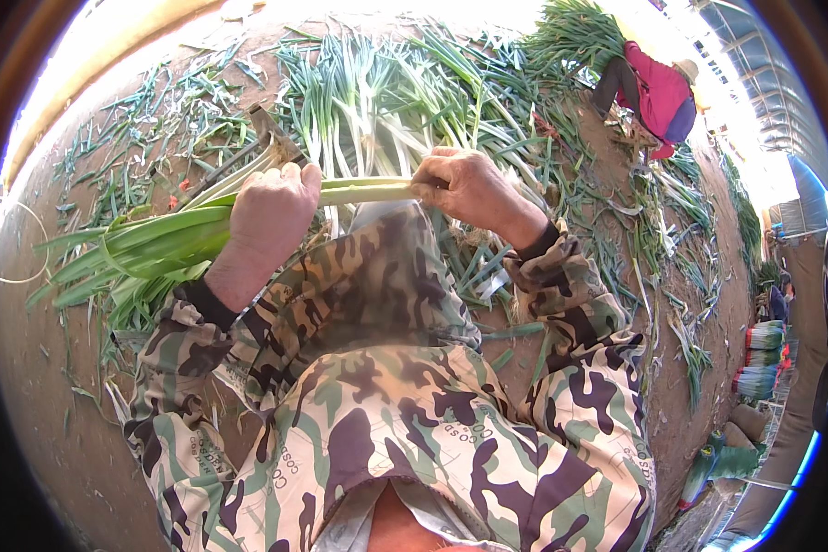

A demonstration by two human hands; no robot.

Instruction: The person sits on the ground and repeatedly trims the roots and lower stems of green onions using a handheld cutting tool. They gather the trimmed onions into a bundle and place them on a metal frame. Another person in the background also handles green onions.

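Across my lap, a long-stemmed leek or large green onion [366, 191] lies roughly level between my two hands. My left hand [276, 207] is closed around it where the pale stem turns to green leaves, which fan out to the left. With thumb and fingers, my right hand [464, 190] pinches the pale end of the stem. More stalks and leaves [138, 290] lie under my left hand, beside a wooden-and-metal frame [272, 134]. Just beyond my knees, a pile of similar plants [366, 103] rests on the ground, white stems towards me.
Torn leaves [159, 110] litter the dirt floor [34, 359]. At the upper right, a person in a pink top [655, 90] bends beside a heap of green stalks [579, 38]. Tied bundles [764, 359] stand at the far right. A pale hose or cord [45, 234] curves at the left.
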